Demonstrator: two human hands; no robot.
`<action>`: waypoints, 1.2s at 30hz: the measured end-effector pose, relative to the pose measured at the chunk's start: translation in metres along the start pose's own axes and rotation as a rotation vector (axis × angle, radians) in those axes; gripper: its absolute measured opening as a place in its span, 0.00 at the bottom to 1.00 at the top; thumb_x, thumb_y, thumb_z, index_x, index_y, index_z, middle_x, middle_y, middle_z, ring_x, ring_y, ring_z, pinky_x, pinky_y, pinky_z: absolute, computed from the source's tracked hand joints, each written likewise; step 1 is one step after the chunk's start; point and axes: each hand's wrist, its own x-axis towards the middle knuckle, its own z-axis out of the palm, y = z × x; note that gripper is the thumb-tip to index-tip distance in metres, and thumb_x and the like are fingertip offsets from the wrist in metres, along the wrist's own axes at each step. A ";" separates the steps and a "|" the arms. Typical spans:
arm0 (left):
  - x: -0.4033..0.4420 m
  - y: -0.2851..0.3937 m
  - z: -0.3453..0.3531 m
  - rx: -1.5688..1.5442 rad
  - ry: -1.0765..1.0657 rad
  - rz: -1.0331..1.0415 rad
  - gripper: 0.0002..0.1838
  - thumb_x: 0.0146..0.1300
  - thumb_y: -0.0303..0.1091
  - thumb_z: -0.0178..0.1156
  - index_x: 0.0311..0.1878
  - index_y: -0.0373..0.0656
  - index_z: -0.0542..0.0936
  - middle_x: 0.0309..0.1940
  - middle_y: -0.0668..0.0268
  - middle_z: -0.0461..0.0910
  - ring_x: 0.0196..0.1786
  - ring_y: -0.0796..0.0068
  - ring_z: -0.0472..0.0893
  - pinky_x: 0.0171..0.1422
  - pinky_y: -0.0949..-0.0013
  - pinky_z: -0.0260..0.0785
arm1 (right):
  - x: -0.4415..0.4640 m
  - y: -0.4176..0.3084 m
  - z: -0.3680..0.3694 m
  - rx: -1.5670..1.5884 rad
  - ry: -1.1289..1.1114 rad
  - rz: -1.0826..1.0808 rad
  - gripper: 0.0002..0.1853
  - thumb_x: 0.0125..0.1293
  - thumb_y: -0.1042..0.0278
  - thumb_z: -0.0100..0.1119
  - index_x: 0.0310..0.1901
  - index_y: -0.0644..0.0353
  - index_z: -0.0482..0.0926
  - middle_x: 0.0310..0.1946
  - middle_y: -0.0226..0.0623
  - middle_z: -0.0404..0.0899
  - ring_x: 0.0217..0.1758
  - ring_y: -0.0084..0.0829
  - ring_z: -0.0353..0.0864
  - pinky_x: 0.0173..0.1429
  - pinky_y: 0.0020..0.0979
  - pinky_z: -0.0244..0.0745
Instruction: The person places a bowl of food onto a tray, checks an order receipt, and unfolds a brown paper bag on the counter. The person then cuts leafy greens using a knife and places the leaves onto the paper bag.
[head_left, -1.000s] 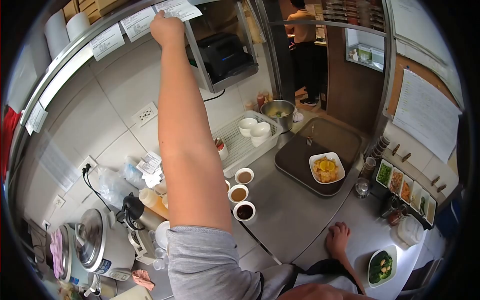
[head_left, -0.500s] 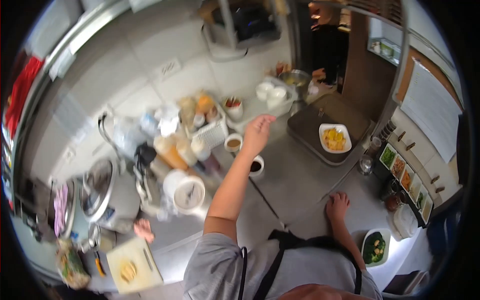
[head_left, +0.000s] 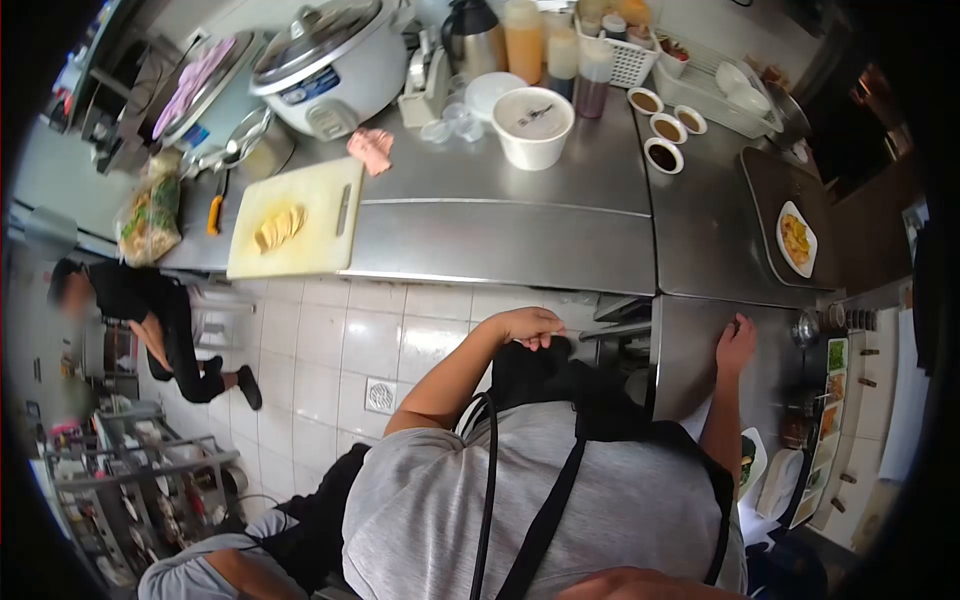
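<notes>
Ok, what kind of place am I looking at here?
Most likely a restaurant's working kitchen: what looks like a large rice cooker, squeeze bottles and a cutting board with sliced food, all on a long steel counter.

Slices of pale yellow food [head_left: 280,228] are laid on a cutting board [head_left: 312,188], flanked by an orange-handled tool [head_left: 215,213] and a bulging clear bag [head_left: 150,222]. A crumpled pink item [head_left: 372,150] is set near a white rice cooker [head_left: 345,82]. 4 small sauce bowls [head_left: 663,170] are grouped near a brown tray [head_left: 762,210], where 1 white dish [head_left: 805,269] is placed. A person in black [head_left: 150,295] is seen at far left.
</notes>
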 end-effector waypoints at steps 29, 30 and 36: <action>0.025 -0.195 -0.166 -1.431 1.352 0.289 0.18 0.60 0.38 0.46 0.53 0.47 0.64 0.52 0.69 0.65 0.46 0.68 0.71 0.43 0.63 0.63 | -0.043 0.005 -0.035 -0.105 -0.070 -0.094 0.18 0.61 0.64 0.46 0.53 0.54 0.69 0.54 0.44 0.66 0.58 0.44 0.64 0.60 0.42 0.59; 0.023 -0.198 -0.169 -1.436 1.358 0.300 0.17 0.60 0.38 0.47 0.52 0.46 0.65 0.52 0.69 0.65 0.46 0.68 0.71 0.44 0.62 0.63 | -0.044 0.005 -0.034 -0.107 -0.068 -0.089 0.18 0.61 0.64 0.46 0.53 0.53 0.69 0.54 0.44 0.66 0.58 0.44 0.64 0.60 0.42 0.59; 0.012 -0.201 -0.183 -1.527 1.314 0.362 0.11 0.59 0.37 0.47 0.44 0.47 0.70 0.38 0.72 0.70 0.43 0.70 0.69 0.45 0.64 0.60 | -0.043 0.015 -0.030 -0.053 -0.061 -0.102 0.18 0.60 0.64 0.46 0.53 0.52 0.69 0.54 0.43 0.66 0.58 0.44 0.64 0.60 0.41 0.59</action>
